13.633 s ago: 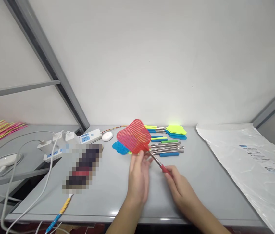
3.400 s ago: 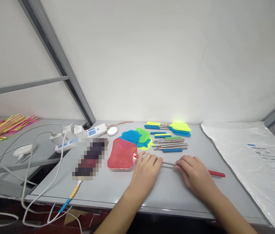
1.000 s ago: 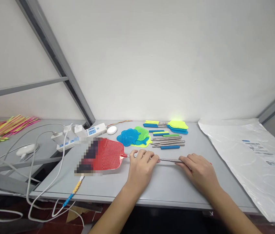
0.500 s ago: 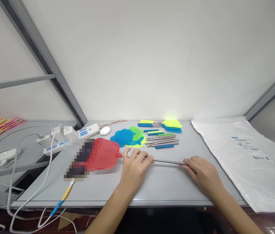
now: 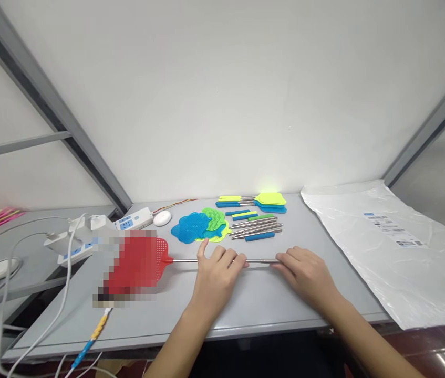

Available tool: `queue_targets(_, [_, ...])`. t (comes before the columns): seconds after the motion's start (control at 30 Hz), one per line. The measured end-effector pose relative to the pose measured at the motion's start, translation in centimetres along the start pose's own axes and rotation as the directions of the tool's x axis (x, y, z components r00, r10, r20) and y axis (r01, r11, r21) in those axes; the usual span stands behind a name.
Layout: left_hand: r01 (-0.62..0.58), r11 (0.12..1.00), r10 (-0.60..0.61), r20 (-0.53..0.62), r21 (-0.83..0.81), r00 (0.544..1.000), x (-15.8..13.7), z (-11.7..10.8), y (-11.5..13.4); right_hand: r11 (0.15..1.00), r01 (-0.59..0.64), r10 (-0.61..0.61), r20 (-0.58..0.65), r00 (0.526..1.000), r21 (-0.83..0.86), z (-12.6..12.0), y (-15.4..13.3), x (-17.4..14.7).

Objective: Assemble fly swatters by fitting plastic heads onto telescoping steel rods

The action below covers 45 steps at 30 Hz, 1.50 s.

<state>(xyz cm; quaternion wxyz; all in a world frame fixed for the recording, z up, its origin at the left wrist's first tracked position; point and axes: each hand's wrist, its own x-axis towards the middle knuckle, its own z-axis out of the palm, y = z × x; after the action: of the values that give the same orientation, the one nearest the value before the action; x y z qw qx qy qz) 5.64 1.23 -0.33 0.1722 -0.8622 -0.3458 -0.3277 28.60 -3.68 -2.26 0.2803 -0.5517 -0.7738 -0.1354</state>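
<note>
A fly swatter (image 5: 162, 257) with a red perforated head and a thin metal telescopic rod lies across the front of the desk, its head to the left and partly blurred out. My left hand (image 5: 219, 270) is closed round the middle of the rod. Farther right, my right hand (image 5: 301, 270) grips the thicker end of the rod, whose tip is hidden under the fingers. Behind my hands lie loose metal rods (image 5: 256, 227), blue grip sleeves (image 5: 260, 237) and a green one (image 5: 266, 217). Left of them are loose blue swatter heads (image 5: 191, 227) and a green head (image 5: 214, 218).
At the back lie assembled swatters (image 5: 270, 199) in yellow and blue. A white plastic bag (image 5: 348, 231) covers the right side. Power strips (image 5: 134, 218), a white round device (image 5: 163, 218) and a white cable (image 5: 66, 283) occupy the left. The desk's front edge (image 5: 254, 331) is near my forearms.
The red head has moved left, away from my left hand, baring more rod between them. My right hand has come closer to my left. The camera view has shifted slightly.
</note>
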Motion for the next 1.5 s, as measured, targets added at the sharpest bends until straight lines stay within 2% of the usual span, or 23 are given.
queue_targets(0.67, [0.028,0.994,-0.031,0.027,0.103,0.999,-1.6,-2.4,-3.1,0.998,-0.029,0.029,0.008,1.000,0.047,-0.1,0.7,-0.9])
queue_targets(0.93, [0.021,0.995,-0.029,0.084,0.095,0.996,-1.6,-3.0,-3.8,0.999,-0.030,0.029,0.030,0.999,0.043,-0.2,1.1,-1.6])
queue_targets(1.07, [0.036,0.995,-0.041,0.048,0.091,0.998,-1.4,-2.9,-3.3,0.999,-0.043,0.042,0.013,0.999,0.029,-0.3,1.3,-1.7])
queue_targets(1.23, [0.042,0.997,-0.042,0.000,0.069,0.999,-0.5,-1.7,-1.4,0.999,-0.047,0.047,-0.035,0.998,0.005,-0.6,1.0,-1.1])
queue_targets(1.4, [-0.061,0.998,0.060,0.045,0.027,0.997,0.8,-0.1,0.7,0.999,-0.032,0.031,-0.053,0.998,-0.004,-0.4,0.8,-0.8])
queue_targets(1.5, [-0.067,0.998,0.066,0.058,0.015,0.996,1.1,0.1,0.9,0.999,-0.038,0.038,-0.035,0.999,0.000,-0.4,0.9,-1.0])
